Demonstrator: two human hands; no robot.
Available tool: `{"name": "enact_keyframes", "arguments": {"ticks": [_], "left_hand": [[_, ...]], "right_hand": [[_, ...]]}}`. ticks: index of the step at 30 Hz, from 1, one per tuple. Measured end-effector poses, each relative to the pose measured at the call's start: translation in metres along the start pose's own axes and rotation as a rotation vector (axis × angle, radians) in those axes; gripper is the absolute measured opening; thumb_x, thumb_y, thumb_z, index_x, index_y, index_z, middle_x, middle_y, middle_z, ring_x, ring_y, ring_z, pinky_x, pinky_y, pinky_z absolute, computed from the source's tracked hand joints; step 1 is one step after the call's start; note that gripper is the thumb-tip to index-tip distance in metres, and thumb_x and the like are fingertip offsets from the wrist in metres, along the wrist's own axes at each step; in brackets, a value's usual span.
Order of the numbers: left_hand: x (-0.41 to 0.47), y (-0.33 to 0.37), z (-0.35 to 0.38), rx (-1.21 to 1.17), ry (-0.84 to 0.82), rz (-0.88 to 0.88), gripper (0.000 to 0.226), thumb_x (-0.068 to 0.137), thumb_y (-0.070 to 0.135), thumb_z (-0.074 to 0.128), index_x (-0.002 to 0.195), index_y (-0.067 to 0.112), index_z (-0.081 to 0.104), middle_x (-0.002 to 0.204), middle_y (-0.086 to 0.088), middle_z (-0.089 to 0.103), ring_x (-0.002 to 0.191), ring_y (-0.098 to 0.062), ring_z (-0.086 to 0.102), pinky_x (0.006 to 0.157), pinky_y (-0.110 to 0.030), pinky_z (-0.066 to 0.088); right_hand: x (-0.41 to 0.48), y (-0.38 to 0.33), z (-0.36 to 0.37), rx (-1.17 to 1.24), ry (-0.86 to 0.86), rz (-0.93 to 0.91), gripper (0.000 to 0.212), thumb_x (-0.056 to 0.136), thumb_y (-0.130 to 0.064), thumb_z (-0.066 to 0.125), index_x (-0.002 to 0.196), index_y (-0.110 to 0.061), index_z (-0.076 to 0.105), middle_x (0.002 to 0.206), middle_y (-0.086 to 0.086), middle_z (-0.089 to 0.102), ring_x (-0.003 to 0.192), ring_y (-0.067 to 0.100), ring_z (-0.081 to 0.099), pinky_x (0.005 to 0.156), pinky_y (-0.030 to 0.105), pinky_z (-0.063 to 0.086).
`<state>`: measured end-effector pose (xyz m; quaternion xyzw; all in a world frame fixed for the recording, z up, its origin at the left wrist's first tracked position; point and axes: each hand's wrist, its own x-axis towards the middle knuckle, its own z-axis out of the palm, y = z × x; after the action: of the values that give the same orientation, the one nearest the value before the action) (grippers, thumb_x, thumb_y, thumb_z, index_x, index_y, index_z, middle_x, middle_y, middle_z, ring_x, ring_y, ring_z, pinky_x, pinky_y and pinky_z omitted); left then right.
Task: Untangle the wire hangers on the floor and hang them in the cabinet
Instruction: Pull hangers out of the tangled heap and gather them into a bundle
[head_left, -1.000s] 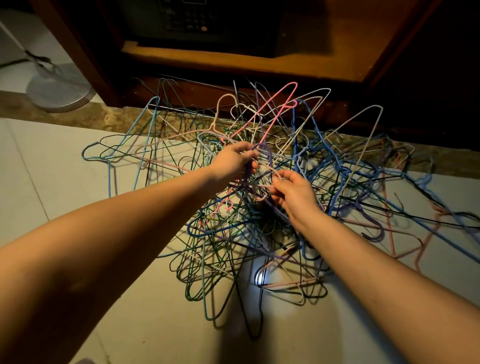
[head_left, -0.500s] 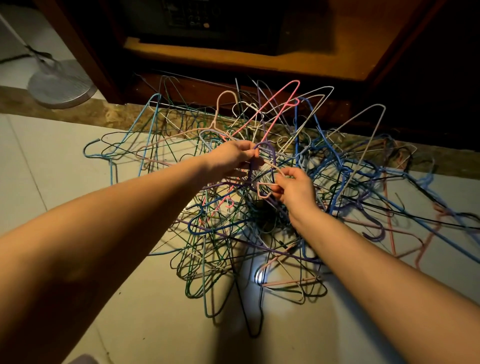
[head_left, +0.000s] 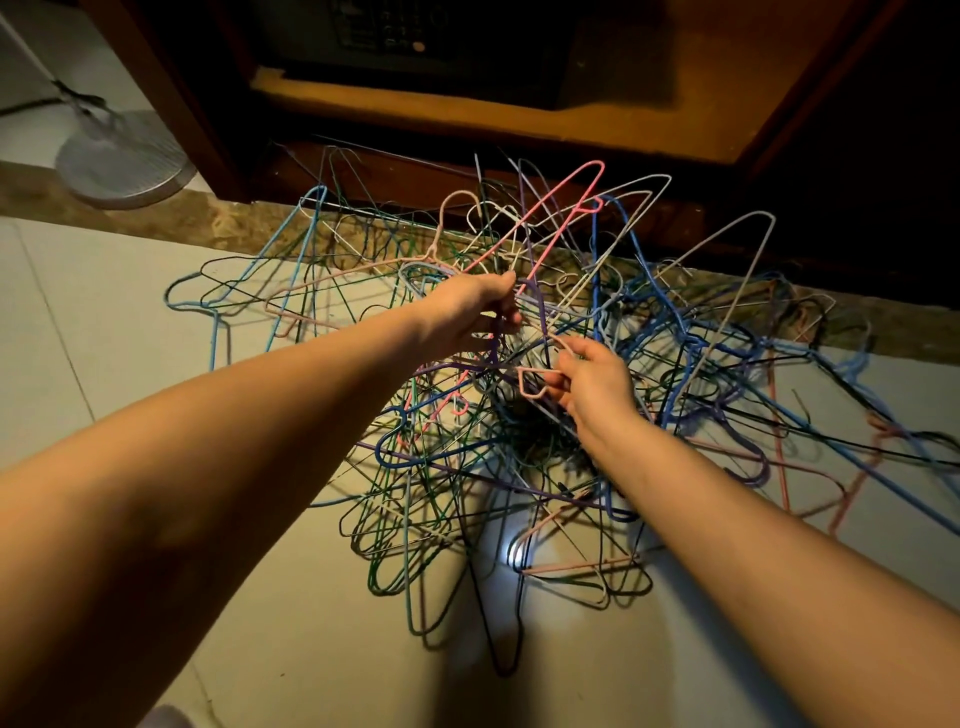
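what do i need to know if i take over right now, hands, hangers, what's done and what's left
Left hand grips a few wires at the top of the hanger tangle.
Right hand pinches the bent end of a pale pink hanger that is caught in the tangle.
The tangle lies on the floor in front of the open cabinet.
Done: nothing visibly freed or hung; no hanging rail is in view.
Left: probably work the pink hanger loose, hang it, then repeat for all the rest.
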<state>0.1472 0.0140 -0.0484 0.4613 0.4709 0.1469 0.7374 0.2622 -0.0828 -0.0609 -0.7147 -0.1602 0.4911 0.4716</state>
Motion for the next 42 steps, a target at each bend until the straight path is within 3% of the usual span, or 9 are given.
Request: {"name": "enact_keyframes", "arguments": {"ticks": [8,12,17,24,26,29,33,37,42], "left_hand": [[0.002,0.011,-0.001,0.365,0.015,0.023,0.034,0.099,0.033,0.038,0.08,0.014,0.059,0.087,0.001,0.061,0.076,-0.014,0.054,0.064,-0.026,0.042],[0.006,0.009,0.011,0.936,0.174,0.181,0.035,0.099,0.031,0.04,0.11,0.008,0.064,0.091,-0.003,0.061,0.072,-0.014,0.054,0.07,-0.025,0.041],[0.009,0.001,0.029,1.42,0.139,0.225,0.026,0.097,0.024,0.044,0.109,0.012,0.064,0.1,-0.005,0.064,0.093,-0.024,0.062,0.075,-0.028,0.048],[-0.014,0.015,-0.012,1.064,0.302,0.316,0.03,0.1,0.026,0.037,0.114,0.01,0.058,0.1,-0.011,0.063,0.075,-0.018,0.058,0.068,-0.028,0.053],[-0.034,0.018,-0.038,1.115,0.29,0.363,0.032,0.099,0.029,0.036,0.112,0.011,0.059,0.097,-0.009,0.064,0.066,-0.013,0.055,0.056,-0.022,0.046],[-0.064,-0.003,-0.066,1.242,0.214,0.308,0.028,0.099,0.023,0.038,0.111,0.013,0.06,0.099,-0.008,0.066,0.081,-0.02,0.062,0.07,-0.031,0.052],[-0.084,-0.051,-0.072,1.464,0.063,0.292,0.027,0.099,0.027,0.039,0.113,0.014,0.058,0.108,-0.011,0.062,0.092,-0.025,0.058,0.077,-0.033,0.049],[-0.075,-0.074,-0.074,1.608,-0.015,0.247,0.037,0.096,0.036,0.043,0.129,0.022,0.05,0.127,-0.007,0.053,0.113,-0.025,0.049,0.091,-0.033,0.043],[-0.068,-0.091,-0.082,1.524,-0.01,0.068,0.048,0.089,0.044,0.054,0.131,0.024,0.046,0.116,-0.007,0.062,0.101,-0.025,0.057,0.075,-0.029,0.042]], "right_hand": [[0.004,-0.005,0.0,0.013,0.074,-0.08,0.02,0.098,-0.012,0.045,0.112,-0.011,0.06,0.074,-0.003,0.052,0.06,0.005,0.047,0.048,0.012,0.039],[0.004,-0.009,-0.005,0.075,0.095,-0.092,0.019,0.098,-0.012,0.046,0.11,-0.009,0.06,0.072,-0.003,0.049,0.059,0.006,0.045,0.054,0.016,0.041],[0.004,-0.015,-0.007,0.038,0.023,-0.185,0.023,0.097,-0.011,0.047,0.114,-0.005,0.06,0.072,-0.003,0.049,0.06,0.007,0.043,0.057,0.02,0.038],[0.002,-0.001,-0.015,-0.224,0.019,-0.263,0.04,0.097,-0.028,0.048,0.133,-0.011,0.044,0.109,0.002,0.049,0.095,0.012,0.046,0.08,0.023,0.039],[0.0,0.013,-0.018,-0.298,0.047,-0.199,0.047,0.095,-0.03,0.05,0.136,-0.012,0.037,0.108,0.003,0.046,0.097,0.019,0.048,0.082,0.028,0.035],[-0.005,0.037,-0.024,-0.577,0.042,-0.186,0.042,0.093,-0.028,0.055,0.129,-0.011,0.045,0.116,0.009,0.052,0.098,0.023,0.05,0.076,0.026,0.033],[-0.018,0.054,-0.034,-1.207,-0.012,-0.448,0.036,0.091,-0.03,0.055,0.126,-0.02,0.051,0.128,0.005,0.048,0.118,0.025,0.04,0.098,0.037,0.034],[-0.025,0.044,-0.037,-1.313,0.007,-0.64,0.033,0.09,-0.03,0.056,0.123,-0.023,0.052,0.127,0.003,0.046,0.12,0.025,0.037,0.098,0.039,0.03],[-0.034,0.053,-0.028,-1.349,-0.224,-0.673,0.026,0.095,-0.035,0.047,0.116,-0.023,0.058,0.117,-0.003,0.054,0.116,0.018,0.042,0.1,0.035,0.03]]}}
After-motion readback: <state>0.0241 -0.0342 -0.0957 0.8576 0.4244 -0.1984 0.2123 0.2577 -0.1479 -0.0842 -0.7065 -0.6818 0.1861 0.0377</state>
